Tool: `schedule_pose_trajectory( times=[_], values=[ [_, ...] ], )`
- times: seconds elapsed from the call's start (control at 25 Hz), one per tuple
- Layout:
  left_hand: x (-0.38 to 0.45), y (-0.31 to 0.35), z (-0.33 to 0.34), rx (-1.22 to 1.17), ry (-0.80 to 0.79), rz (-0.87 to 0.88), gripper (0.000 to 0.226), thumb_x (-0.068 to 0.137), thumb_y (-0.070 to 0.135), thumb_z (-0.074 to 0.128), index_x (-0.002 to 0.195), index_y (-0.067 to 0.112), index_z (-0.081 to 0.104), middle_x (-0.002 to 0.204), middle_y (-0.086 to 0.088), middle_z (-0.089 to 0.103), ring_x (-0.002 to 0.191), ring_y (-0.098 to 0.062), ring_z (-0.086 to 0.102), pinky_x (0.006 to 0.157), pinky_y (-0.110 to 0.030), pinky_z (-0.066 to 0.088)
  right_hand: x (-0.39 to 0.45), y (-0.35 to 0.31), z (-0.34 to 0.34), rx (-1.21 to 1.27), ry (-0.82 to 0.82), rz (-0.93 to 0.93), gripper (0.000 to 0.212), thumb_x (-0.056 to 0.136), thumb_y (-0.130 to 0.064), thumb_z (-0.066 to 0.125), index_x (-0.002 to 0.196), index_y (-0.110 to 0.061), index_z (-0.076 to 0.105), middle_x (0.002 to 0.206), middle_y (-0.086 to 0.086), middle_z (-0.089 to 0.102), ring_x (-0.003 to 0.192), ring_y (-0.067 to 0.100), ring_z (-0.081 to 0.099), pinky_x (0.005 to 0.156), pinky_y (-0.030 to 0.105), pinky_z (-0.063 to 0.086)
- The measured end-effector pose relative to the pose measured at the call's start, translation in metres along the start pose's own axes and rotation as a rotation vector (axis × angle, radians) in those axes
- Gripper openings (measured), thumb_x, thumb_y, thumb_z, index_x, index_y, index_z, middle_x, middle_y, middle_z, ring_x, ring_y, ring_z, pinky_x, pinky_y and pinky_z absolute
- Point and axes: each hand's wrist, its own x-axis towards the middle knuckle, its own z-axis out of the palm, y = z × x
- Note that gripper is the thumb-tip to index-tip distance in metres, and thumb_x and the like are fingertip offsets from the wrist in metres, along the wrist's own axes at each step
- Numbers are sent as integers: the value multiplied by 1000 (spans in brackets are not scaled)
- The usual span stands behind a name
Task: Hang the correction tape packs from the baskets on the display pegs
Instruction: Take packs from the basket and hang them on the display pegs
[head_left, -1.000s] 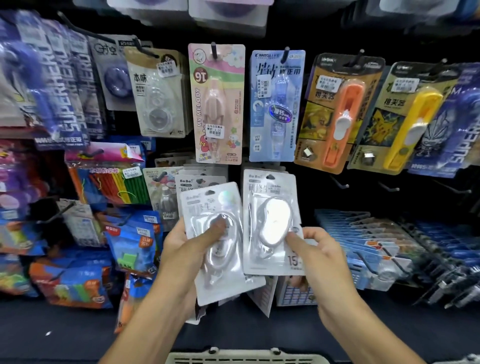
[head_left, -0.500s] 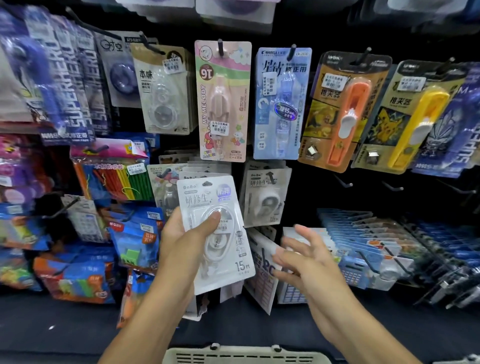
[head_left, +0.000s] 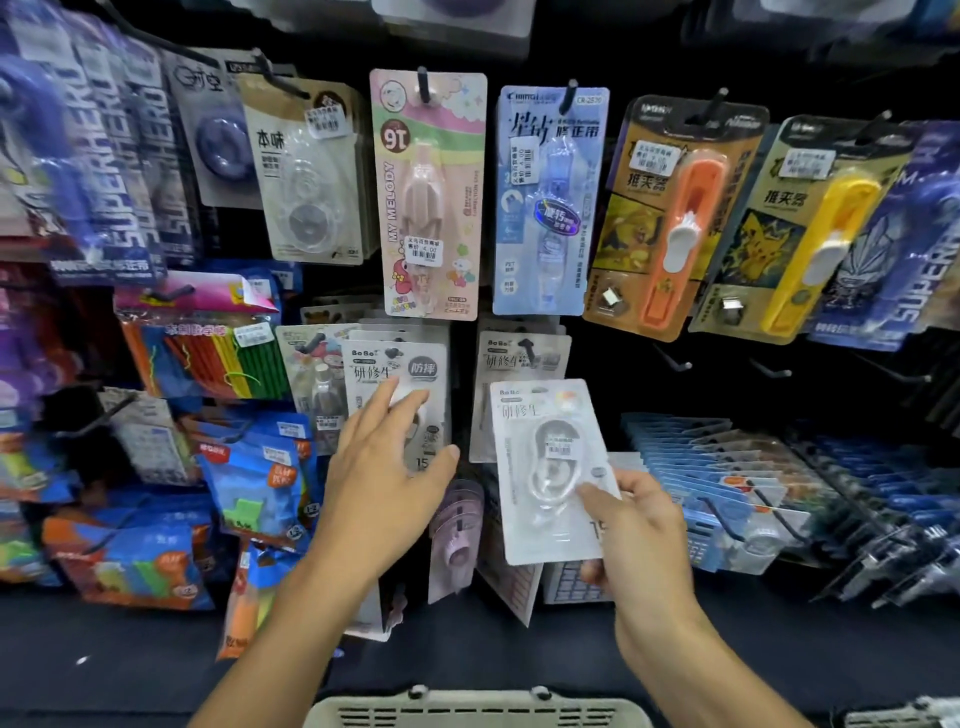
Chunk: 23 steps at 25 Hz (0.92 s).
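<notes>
Backdrop: dark pegboard wall (head_left: 613, 364) crowded with hanging stationery cards, rising beyond both hands.
Basket: pale rim (head_left: 475, 713) below the wrists, likely the stock supply.
Hung packs: white row (head_left: 400, 384) on its peg, just beyond the left fingertips.
Left hand (head_left: 382, 483): open, fingers spread, touching the front pack, seemingly to settle it.
Right hand (head_left: 631, 525): pinches a correction tape pack (head_left: 550, 467) by its lower corner, upright, hole end up toward the neighbouring peg (head_left: 527, 347).

A single wide-angle head-worn view looks forward and slightly down, close to a dark peg wall of hanging stationery packs (head_left: 428, 192), a beige plastic basket rim (head_left: 475, 709) at the bottom edge.
</notes>
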Motion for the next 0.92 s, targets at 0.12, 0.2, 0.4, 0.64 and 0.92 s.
schedule_pose_trajectory(
  times=[0.12, 0.2, 0.4, 0.64, 0.92],
  values=[
    [4, -7, -1, 66, -113, -15, 72, 93, 48, 64, 156, 36, 32, 168, 20, 6, 155, -11, 7, 124, -42, 17, -9, -4, -3, -49, -106, -115, 13, 93, -5, 61, 91, -17, 66, 72, -7, 74, 49, 1, 60, 39, 13, 37],
    [5, -10, -2, 128, -161, -1, 76, 93, 48, 64, 158, 36, 27, 168, 19, 0, 156, -13, 3, 125, -44, 16, -16, -6, -4, -9, -154, -173, 17, 95, -6, 61, 92, -22, 65, 80, -3, 76, 54, 1, 62, 41, 12, 39],
    [5, -11, -3, 162, -212, 16, 78, 93, 44, 63, 159, 38, 22, 166, 24, -9, 156, -12, 2, 124, -42, 17, -10, -4, -9, -28, -8, -120, 27, 96, -13, 60, 90, -39, 60, 84, -6, 76, 51, 0, 59, 46, 23, 43],
    [5, -14, -5, 140, -218, 63, 76, 94, 41, 64, 159, 36, 24, 166, 25, -8, 156, -9, 2, 123, -38, 17, 7, 14, -1, -69, -152, -58, 46, 93, 1, 61, 114, -41, 65, 112, -12, 70, 83, 10, 71, 78, 30, 56],
    [-14, -15, 3, 56, -13, -53, 58, 93, 30, 63, 147, 31, 43, 158, 3, 33, 141, -25, 39, 111, -43, 39, 31, 56, -5, -165, -345, 275, 33, 95, 3, 56, 124, -11, 62, 118, 4, 70, 83, 19, 72, 76, 31, 59]
  ],
)
